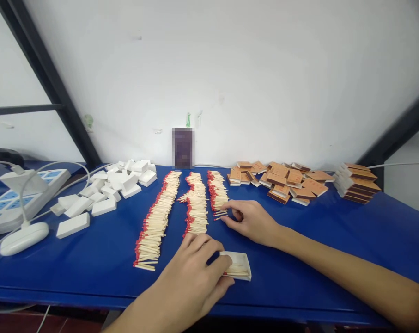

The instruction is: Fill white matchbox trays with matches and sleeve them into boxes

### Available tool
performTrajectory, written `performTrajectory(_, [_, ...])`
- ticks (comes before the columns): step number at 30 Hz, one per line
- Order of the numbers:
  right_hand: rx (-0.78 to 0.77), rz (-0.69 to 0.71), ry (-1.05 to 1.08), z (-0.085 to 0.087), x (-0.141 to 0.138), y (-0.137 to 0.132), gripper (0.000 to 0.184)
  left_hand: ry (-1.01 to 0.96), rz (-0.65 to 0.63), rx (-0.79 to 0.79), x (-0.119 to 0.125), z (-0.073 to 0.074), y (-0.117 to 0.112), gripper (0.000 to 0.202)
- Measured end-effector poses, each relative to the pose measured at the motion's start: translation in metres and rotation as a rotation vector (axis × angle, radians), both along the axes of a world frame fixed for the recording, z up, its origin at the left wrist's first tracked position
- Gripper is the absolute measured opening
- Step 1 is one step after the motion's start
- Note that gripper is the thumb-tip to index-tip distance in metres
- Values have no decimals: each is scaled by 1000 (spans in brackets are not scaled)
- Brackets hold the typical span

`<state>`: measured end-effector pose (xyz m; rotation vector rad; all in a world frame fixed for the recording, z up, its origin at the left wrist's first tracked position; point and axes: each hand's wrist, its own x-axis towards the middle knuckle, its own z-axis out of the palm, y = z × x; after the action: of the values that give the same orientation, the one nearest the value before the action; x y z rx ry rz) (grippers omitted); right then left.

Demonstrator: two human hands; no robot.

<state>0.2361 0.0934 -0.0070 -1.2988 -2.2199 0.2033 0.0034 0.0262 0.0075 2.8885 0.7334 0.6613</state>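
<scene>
Three rows of red-tipped matches lie on the blue table point(91, 259): a left row point(157, 217), a middle row point(196, 206) and a short right row point(216, 190). My right hand point(252, 221) rests at the near end of the right row, its fingers curled and pinching at a few matches there. My left hand point(195, 273) grips a white inner matchbox tray point(239, 266) that lies on the table with some matches in it.
A pile of empty white trays point(105, 192) lies at the back left, beside a white power strip point(18, 199) and cables. Orange matchbox sleeves point(282, 180) are scattered at the back right, with a neat stack point(356, 182) further right. A black frame post stands on each side.
</scene>
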Motion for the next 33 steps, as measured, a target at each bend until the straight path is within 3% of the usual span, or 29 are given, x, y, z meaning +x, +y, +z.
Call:
performTrajectory(24, [11,50,-38,4,1,0,13,21,11,-54,1,3,0,12])
performTrajectory(33, [31,97,-55,5,1,-2,13,-15,47,8,1,2,-3,12])
